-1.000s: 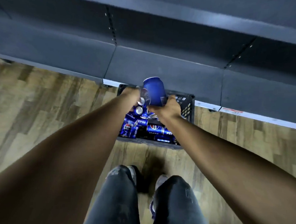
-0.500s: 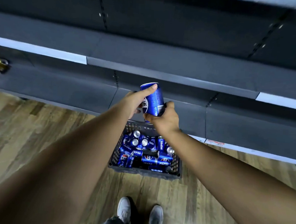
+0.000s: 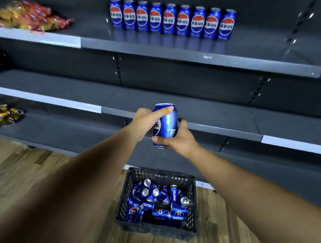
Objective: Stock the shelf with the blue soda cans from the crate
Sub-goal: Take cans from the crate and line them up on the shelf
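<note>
Head cam: we've got both hands, left and right, wrapped around one upright blue can above the crate. Loose cans inside read PEPSI; nine stand on the far shelf.

Dark grey backing, wood-plank floor

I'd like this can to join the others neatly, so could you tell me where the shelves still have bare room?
The top grey shelf is bare right of the row of nine upright blue cans and in front of it; snack packets crowd its left end. The middle grey shelf is bare behind the held blue can.
</note>
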